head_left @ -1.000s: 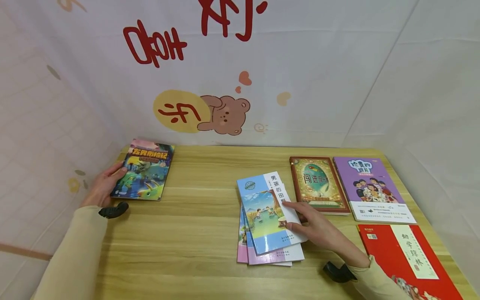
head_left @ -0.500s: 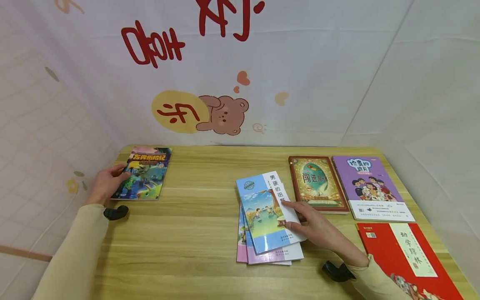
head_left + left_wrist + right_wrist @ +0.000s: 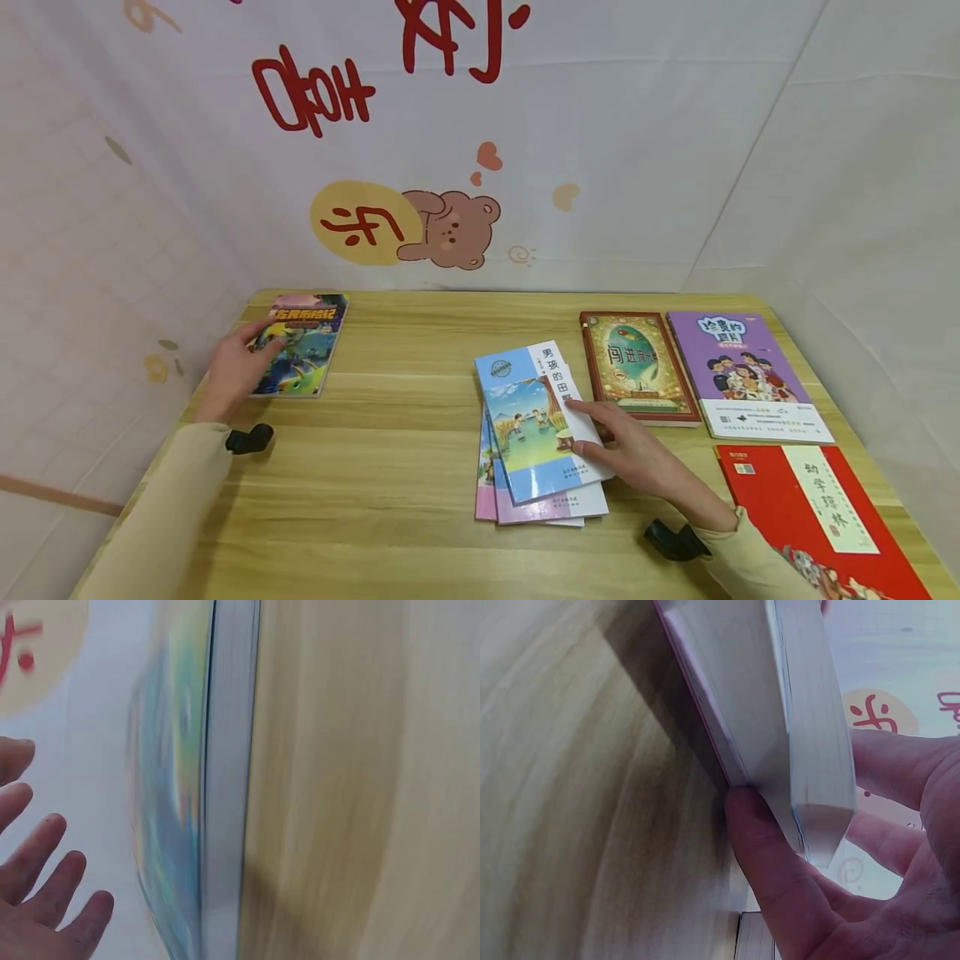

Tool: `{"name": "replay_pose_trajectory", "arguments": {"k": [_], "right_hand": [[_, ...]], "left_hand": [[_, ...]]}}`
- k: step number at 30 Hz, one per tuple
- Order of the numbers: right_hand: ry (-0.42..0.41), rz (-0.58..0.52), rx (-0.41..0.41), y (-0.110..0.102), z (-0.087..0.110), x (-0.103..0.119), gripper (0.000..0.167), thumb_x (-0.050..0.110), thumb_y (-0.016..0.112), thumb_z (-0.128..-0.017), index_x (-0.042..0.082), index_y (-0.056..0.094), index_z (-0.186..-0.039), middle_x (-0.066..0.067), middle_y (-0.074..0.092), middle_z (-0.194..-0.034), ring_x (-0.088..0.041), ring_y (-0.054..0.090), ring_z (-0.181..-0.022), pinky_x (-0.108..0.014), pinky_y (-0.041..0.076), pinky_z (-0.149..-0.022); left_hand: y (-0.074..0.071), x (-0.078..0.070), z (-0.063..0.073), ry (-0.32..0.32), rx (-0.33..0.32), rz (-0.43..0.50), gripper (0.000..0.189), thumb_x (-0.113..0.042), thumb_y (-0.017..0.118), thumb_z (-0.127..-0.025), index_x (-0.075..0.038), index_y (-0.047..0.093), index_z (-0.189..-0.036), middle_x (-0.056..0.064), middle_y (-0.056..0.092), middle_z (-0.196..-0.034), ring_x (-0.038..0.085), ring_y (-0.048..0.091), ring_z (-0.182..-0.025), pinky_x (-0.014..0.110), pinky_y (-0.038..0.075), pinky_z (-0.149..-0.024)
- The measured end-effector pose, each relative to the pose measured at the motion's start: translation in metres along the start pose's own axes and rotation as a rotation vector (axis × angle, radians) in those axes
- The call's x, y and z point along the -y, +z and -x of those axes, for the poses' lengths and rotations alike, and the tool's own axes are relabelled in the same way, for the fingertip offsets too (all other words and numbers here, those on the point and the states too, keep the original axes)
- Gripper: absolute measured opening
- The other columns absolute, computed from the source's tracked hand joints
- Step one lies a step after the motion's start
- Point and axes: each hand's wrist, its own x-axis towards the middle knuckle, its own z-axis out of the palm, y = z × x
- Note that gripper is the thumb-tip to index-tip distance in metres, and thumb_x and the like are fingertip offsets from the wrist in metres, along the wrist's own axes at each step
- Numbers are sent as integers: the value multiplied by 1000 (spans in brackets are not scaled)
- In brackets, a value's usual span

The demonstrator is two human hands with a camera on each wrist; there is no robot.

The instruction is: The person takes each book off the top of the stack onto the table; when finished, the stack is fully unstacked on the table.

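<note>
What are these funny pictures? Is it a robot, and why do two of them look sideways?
No robot here: just a person's bare left hand and right hand. The big picture comes from a camera on the head, looking forward and down. The smaller two come from cameras on the wrists, which tip with the arms, so the wood-grain table looks turned on its side. Books lie on it: a brown-bordered book, a purple book, a red book, a cartoon-creature book and a small pile of books. The right hand grips the edge of that pile. The left hand, fingers spread, is by the cartoon-creature book, not gripping it.
</note>
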Motion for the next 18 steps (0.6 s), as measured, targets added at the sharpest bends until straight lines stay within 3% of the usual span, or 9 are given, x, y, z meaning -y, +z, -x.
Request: {"name": "replay_pose_trajectory", "arguments": {"k": [4,8,18], "right_hand": [[8,-16,1,1,0,0,61,25,73,-99,9,50,-153,-20,56,-135,-22,61,-103,-35,54,-83],[37,-64,5,1,-1,-2,66,21,73,-99,5,44,-156,-21,55,-133,-23,63,-100,-31,55,-79],[103,-105,-2,3,-1,1,81,26,76,-97,-1,32,-159,-26,55,-139,-31,65,-110,-40,56,-86]], "left_hand": [[15,-23,13,112,-3,63,53,-27,59,-107,3,49,-150,31,46,-152,54,46,-135,67,42,-105],[31,-48,25,204,71,144,48,-25,61,-107,1,54,-146,26,53,-147,49,50,-134,64,41,-108],[78,-104,59,286,324,322,45,-18,66,-103,-3,55,-144,17,60,-142,38,54,-132,58,42,-112]]}}
